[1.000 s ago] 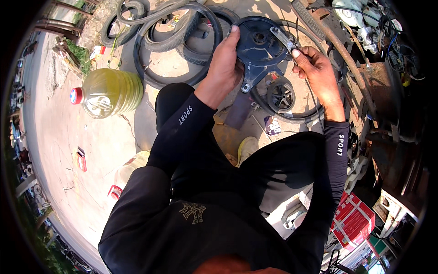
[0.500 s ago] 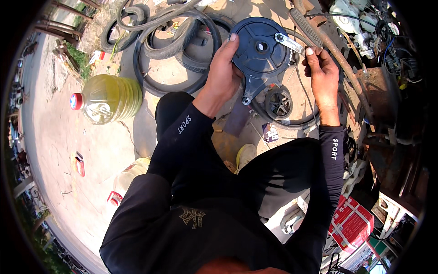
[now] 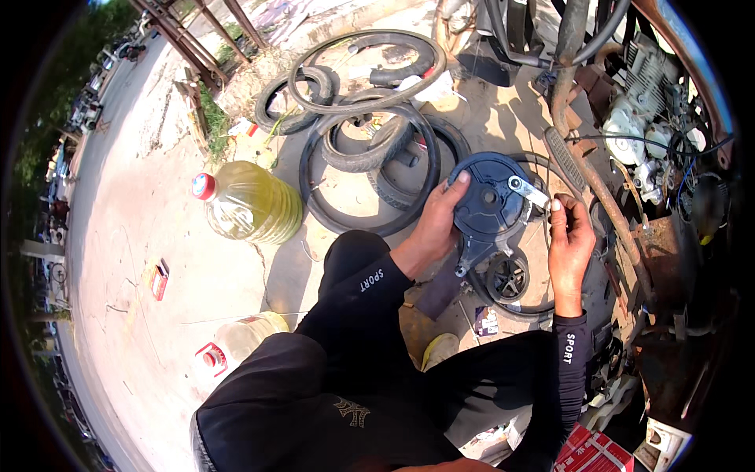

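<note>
A black round drum brake plate is held up in front of me above the ground. My left hand grips its left edge, thumb on the front face and the other fingers hidden behind. On the plate's upper right sits a silver brake lever arm, pointing right and slightly down. My right hand is closed at the free end of that arm, with thumb and forefinger pinched on it. Below the disc, the plate narrows to a bracket with a metal end.
Several tyres lie ahead on the ground. A large bottle of yellow liquid stands left; a second clear bottle is nearer me. A small wheel lies beneath the plate. Engine parts and rusty metal crowd the right.
The view has tilted up, so the plate and both hands appear lower and further right in the picture. Both hands keep the same hold on the plate and its arm.
</note>
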Demonstrator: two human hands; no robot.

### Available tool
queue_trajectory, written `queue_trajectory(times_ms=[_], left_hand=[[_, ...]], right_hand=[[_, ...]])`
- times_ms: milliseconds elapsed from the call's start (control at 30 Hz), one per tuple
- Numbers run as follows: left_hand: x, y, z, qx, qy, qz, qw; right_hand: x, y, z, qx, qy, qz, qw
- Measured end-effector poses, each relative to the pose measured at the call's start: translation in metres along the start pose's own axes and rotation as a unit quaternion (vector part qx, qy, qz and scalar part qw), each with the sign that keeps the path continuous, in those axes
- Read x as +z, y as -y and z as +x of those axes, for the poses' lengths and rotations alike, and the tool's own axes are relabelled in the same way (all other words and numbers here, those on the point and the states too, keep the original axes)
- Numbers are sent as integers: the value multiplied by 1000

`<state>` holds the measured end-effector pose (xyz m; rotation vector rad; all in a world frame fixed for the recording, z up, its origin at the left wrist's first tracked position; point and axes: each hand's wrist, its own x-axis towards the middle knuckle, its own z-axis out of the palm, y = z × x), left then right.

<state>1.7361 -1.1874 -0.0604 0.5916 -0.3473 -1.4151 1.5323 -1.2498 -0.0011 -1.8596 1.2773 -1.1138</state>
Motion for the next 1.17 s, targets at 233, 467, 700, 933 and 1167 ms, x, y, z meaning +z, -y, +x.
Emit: queue_trajectory(times_ms=[233, 467, 700, 933, 1167], left_hand=[[6, -6, 4, -32, 36, -16, 999], [15, -49, 28, -78, 113, 70, 988], [5, -66, 27, -35, -5, 75, 997], [29, -51, 47, -14, -3, 89, 996], [36, -23, 43, -38, 62, 135, 988]], right_hand=[[-3, -7, -11, -10, 73, 32, 997], [20, -15, 3, 87, 45, 202, 975], [55, -4, 18, 44, 73, 43, 995], [29, -12, 19, 46, 15, 117, 992], [-16, -37, 42, 42, -117, 195, 973]])
